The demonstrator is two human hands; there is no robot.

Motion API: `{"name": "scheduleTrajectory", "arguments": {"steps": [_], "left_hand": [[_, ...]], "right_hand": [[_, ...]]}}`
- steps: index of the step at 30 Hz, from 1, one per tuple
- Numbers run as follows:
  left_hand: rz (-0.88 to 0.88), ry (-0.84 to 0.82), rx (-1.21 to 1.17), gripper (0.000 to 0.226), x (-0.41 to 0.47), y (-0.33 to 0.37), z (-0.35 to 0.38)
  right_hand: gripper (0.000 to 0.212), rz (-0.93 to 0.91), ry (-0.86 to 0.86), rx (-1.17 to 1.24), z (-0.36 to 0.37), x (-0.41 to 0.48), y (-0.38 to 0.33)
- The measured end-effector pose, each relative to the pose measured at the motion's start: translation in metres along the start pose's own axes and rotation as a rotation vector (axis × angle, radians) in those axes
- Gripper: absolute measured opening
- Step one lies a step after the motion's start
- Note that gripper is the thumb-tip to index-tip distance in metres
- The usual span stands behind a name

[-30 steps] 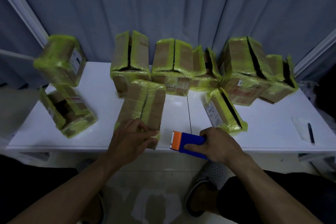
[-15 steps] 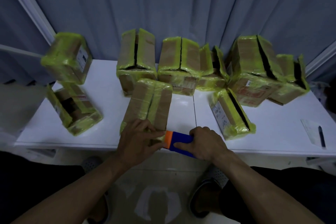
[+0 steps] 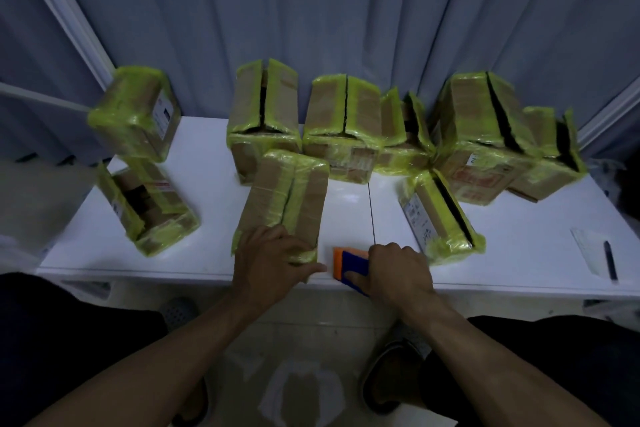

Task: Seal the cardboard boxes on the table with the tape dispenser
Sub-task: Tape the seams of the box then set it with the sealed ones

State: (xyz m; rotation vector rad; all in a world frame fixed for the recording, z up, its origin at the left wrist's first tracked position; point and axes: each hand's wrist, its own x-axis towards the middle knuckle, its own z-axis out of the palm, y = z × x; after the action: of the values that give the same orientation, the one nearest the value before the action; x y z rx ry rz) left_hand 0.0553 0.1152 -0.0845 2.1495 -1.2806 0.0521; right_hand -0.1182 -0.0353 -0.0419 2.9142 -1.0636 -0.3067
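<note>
A cardboard box [image 3: 287,198] wrapped in yellow-green tape lies on the white table [image 3: 194,253] near the front edge. My left hand [image 3: 273,263] rests on the box's near end, fingers curled over it and thumb stretched toward the right. My right hand [image 3: 394,270] grips a blue and orange tape dispenser [image 3: 349,262], which sits just right of the box's near corner. Part of the dispenser is hidden under my fingers.
Several more taped boxes stand along the back, one [image 3: 263,118] right behind the held box. Another box [image 3: 440,215] lies right of the dispenser, two [image 3: 145,204] at the left end. Paper and a pen [image 3: 609,260] lie at far right. Curtain behind.
My right hand brought the dispenser left toward the box's near corner. My left hand stayed on the box's near end. The camera view shifted slightly.
</note>
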Motion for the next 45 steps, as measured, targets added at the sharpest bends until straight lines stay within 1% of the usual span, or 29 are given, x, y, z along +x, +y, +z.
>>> {"name": "scheduleTrajectory", "arguments": {"steps": [2, 5, 7, 10, 12, 14, 15, 16, 18, 19, 21, 22, 24, 26, 27, 28, 30, 32, 33, 36, 37, 38, 40, 42, 45], "left_hand": [[-0.055, -0.009, 0.053, 0.051, -0.004, 0.001, 0.004], [-0.094, -0.051, 0.09, 0.056, -0.016, 0.002, 0.008], [-0.098, -0.083, 0.148, 0.051, -0.023, 0.007, 0.004], [-0.001, -0.063, 0.169, 0.043, -0.029, 0.009, -0.004], [0.136, -0.047, 0.101, 0.044, -0.03, -0.001, -0.011], [0.259, -0.101, 0.03, 0.048, -0.028, -0.016, -0.022], [0.285, -0.148, 0.005, 0.049, -0.025, -0.022, -0.029], [0.271, -0.2, -0.012, 0.053, -0.022, -0.026, -0.035], [0.166, -0.263, 0.001, 0.068, -0.015, -0.034, -0.045], [0.115, -0.238, 0.031, 0.072, -0.012, -0.039, -0.047], [0.044, -0.152, 0.129, 0.066, -0.004, -0.045, -0.051], [0.011, -0.139, 0.19, 0.061, -0.001, -0.045, -0.052], [-0.04, -0.18, 0.288, 0.05, 0.002, -0.033, -0.047], [-0.118, -0.204, 0.278, 0.041, 0.004, -0.015, -0.035], [-0.12, -0.196, 0.272, 0.039, 0.004, -0.006, -0.027], [-0.08, -0.168, 0.262, 0.038, 0.004, 0.004, -0.02], [0.008, -0.129, 0.128, 0.038, 0.005, 0.021, -0.004], [0.013, -0.184, -0.002, 0.034, 0.007, 0.035, 0.017], [0.009, -0.211, -0.004, 0.035, 0.007, 0.041, 0.025], [-0.077, -0.254, 0.092, 0.067, 0.008, 0.061, 0.04], [-0.11, -0.249, 0.123, 0.076, 0.01, 0.064, 0.042], [-0.12, -0.234, 0.136, 0.078, 0.011, 0.067, 0.043], [-0.087, -0.189, 0.131, 0.07, 0.013, 0.068, 0.043], [-0.002, -0.18, 0.085, 0.062, 0.013, 0.061, 0.046], [0.153, -0.27, -0.1, 0.051, 0.013, 0.047, 0.046]], "right_hand": [[0.06, 0.08, -0.022, 0.056, -0.001, 0.001, 0.013], [0.063, 0.185, 0.0, 0.228, -0.002, -0.001, 0.028], [0.063, 0.207, 0.041, 0.327, -0.007, -0.004, 0.032], [0.06, 0.175, 0.099, 0.535, -0.019, -0.009, 0.037], [0.059, 0.102, 0.146, 0.667, -0.024, -0.013, 0.037], [0.058, 0.047, 0.189, 0.764, -0.028, -0.018, 0.031], [0.057, 0.033, 0.201, 0.801, -0.028, -0.019, 0.028], [0.056, 0.026, 0.209, 0.824, -0.029, -0.02, 0.026], [0.058, 0.017, 0.216, 0.832, -0.032, -0.02, 0.024], [0.058, 0.014, 0.214, 0.834, -0.034, -0.02, 0.023], [0.058, 0.011, 0.206, 0.849, -0.036, -0.02, 0.022], [0.057, 0.008, 0.205, 0.853, -0.036, -0.021, 0.022], [0.054, 0.007, 0.206, 0.858, -0.036, -0.021, 0.02], [0.06, 0.028, 0.209, 0.88, -0.035, -0.021, 0.02], [0.066, 0.046, 0.219, 0.885, -0.035, -0.02, 0.021], [0.069, 0.063, 0.232, 0.883, -0.034, -0.02, 0.022], [0.069, 0.097, 0.265, 0.864, -0.032, -0.02, 0.026], [0.064, 0.14, 0.309, 0.842, -0.033, -0.02, 0.028], [0.062, 0.158, 0.329, 0.84, -0.034, -0.021, 0.028], [0.059, 0.196, 0.349, 0.825, -0.037, -0.02, 0.032], [0.059, 0.207, 0.35, 0.812, -0.038, -0.019, 0.034], [0.058, 0.215, 0.349, 0.799, -0.039, -0.018, 0.036], [0.058, 0.228, 0.345, 0.79, -0.038, -0.017, 0.04], [0.058, 0.236, 0.346, 0.796, -0.038, -0.016, 0.042], [0.061, 0.225, 0.345, 0.786, -0.04, -0.013, 0.042]]}}
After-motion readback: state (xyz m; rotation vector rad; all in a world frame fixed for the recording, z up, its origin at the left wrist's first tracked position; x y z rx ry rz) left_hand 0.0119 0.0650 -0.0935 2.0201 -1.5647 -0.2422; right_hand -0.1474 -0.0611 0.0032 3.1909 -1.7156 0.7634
